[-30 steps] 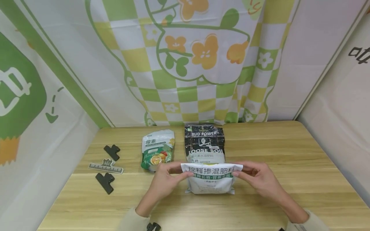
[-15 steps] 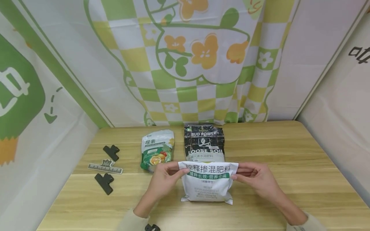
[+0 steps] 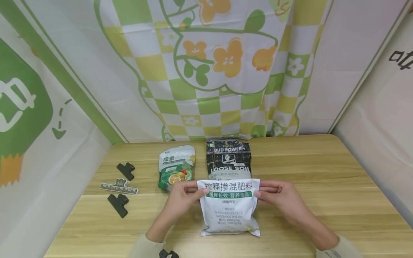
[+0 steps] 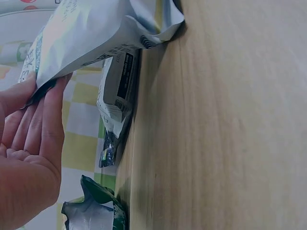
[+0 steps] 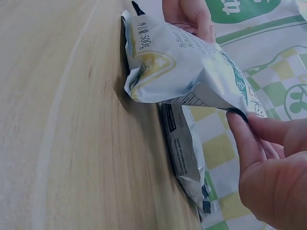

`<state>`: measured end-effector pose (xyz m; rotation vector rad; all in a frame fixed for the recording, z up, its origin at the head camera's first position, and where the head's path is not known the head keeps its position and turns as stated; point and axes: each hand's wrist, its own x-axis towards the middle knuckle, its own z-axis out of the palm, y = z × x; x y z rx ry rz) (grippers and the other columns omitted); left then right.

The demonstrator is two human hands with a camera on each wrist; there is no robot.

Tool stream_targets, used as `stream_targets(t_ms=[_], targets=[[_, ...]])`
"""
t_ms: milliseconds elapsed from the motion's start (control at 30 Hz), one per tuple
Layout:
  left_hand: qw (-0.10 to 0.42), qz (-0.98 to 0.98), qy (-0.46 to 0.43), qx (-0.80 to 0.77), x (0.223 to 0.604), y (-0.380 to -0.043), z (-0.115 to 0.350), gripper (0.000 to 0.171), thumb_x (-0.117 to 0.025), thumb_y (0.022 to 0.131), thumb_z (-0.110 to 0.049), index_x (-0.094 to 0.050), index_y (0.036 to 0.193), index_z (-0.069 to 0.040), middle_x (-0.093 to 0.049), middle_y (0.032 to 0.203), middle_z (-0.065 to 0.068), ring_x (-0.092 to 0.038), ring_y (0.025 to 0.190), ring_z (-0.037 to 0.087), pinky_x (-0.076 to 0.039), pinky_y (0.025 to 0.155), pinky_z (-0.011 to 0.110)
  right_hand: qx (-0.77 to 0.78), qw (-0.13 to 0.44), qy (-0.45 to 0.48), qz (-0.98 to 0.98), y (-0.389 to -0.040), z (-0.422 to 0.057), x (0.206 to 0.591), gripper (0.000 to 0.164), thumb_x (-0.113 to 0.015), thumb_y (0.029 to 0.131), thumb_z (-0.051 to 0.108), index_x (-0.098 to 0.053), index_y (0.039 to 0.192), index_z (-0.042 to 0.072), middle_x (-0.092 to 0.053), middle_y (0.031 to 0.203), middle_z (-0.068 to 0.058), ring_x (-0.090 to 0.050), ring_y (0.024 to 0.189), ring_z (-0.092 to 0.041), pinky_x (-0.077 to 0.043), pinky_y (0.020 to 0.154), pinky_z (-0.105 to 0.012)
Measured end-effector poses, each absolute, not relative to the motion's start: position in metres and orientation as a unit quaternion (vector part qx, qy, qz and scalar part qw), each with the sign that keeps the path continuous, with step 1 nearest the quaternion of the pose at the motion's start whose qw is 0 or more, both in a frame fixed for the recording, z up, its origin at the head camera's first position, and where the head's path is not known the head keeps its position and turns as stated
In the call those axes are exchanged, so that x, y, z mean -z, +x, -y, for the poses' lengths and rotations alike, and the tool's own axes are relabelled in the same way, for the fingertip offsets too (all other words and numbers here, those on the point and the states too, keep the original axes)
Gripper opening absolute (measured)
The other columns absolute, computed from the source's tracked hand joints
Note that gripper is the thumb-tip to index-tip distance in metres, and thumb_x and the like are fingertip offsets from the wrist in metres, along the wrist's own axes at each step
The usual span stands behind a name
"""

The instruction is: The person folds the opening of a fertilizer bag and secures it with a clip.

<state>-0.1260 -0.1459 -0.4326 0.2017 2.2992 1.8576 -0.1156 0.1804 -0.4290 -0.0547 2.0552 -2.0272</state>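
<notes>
A white fertilizer bag (image 3: pixel 229 211) with black lettering and a green band stands on the wooden table, its printed front toward me. My left hand (image 3: pixel 181 199) pinches its upper left edge, thumb in front and fingers behind. On the other side my right hand (image 3: pixel 281 199) pinches the upper right edge in the same way. The left wrist view shows the thumb and fingers of the left hand (image 4: pixel 36 148) on the bag's dark-lined edge. In the right wrist view the bag's base (image 5: pixel 136 88) is close over the tabletop.
Behind the held bag lies a black soil bag (image 3: pixel 228 156), with a pale bag (image 3: pixel 230 175) partly hidden in front of it. A green-and-white bag (image 3: pixel 176 166) is left of them. Black clips (image 3: pixel 118 205) and a piano-patterned clip (image 3: pixel 119 186) lie further left.
Both hands have moved slightly left with the white bag. Its top has tilted back and its base come nearer to me, so more of the printed front shows.
</notes>
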Motion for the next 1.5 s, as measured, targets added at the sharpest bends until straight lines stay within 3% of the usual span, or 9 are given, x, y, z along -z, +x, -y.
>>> stream_targets(t_ms=[300, 633, 1000, 1367, 1500], targets=[[0.122, -0.765, 0.052, -0.630, 0.434, -0.127, 0.148, 0.028, -0.081, 0.092, -0.017, -0.078, 0.113, 0.002, -0.081, 0.103, 0.020, -0.080, 0.080, 0.019, -0.067, 0.072, 0.033, 0.724, 0.154, -0.008, -0.673, -0.117, -0.180, 0.430, 0.055, -0.076, 0.090, -0.005, -0.052, 0.137, -0.022, -0.080, 0.105, -0.005, -0.079, 0.094, -0.015, -0.065, 0.089, -0.033], [0.145, -0.766, 0.045, -0.625, 0.439, -0.130, 0.152, 0.031, -0.081, 0.092, -0.019, -0.077, 0.115, 0.001, -0.081, 0.102, 0.019, -0.079, 0.076, 0.017, -0.067, 0.071, 0.036, 0.717, 0.170, -0.018, -0.676, -0.119, -0.179, 0.432, 0.053, -0.076, 0.090, -0.005, -0.054, 0.135, -0.022, -0.078, 0.113, -0.019, -0.079, 0.095, -0.018, -0.065, 0.089, -0.035], [0.163, -0.756, 0.033, -0.633, 0.443, -0.134, 0.155, 0.036, -0.077, 0.095, -0.015, -0.071, 0.124, 0.006, -0.080, 0.110, 0.022, -0.080, 0.087, 0.022, -0.067, 0.077, 0.035, 0.719, 0.183, -0.010, -0.671, -0.123, -0.177, 0.434, 0.049, -0.071, 0.093, -0.007, -0.051, 0.136, -0.023, -0.079, 0.111, -0.017, -0.078, 0.094, -0.017, -0.066, 0.088, -0.034], [0.187, -0.759, 0.032, -0.623, 0.438, -0.132, 0.169, 0.050, -0.074, 0.099, -0.024, -0.062, 0.133, 0.011, -0.075, 0.120, 0.027, -0.080, 0.097, 0.032, -0.065, 0.093, 0.041, 0.720, 0.176, -0.003, -0.671, -0.124, -0.174, 0.435, 0.048, -0.072, 0.092, -0.007, -0.054, 0.134, -0.022, -0.079, 0.110, -0.017, -0.079, 0.092, -0.017, -0.066, 0.087, -0.034], [0.185, -0.769, 0.030, -0.611, 0.435, -0.130, 0.174, 0.053, -0.072, 0.101, -0.026, -0.061, 0.135, 0.012, -0.074, 0.122, 0.027, -0.079, 0.100, 0.033, -0.065, 0.094, 0.041, 0.718, 0.177, -0.007, -0.673, -0.125, -0.175, 0.435, 0.048, -0.071, 0.093, -0.007, -0.053, 0.134, -0.023, -0.079, 0.111, -0.018, -0.078, 0.093, -0.017, -0.066, 0.087, -0.034]])
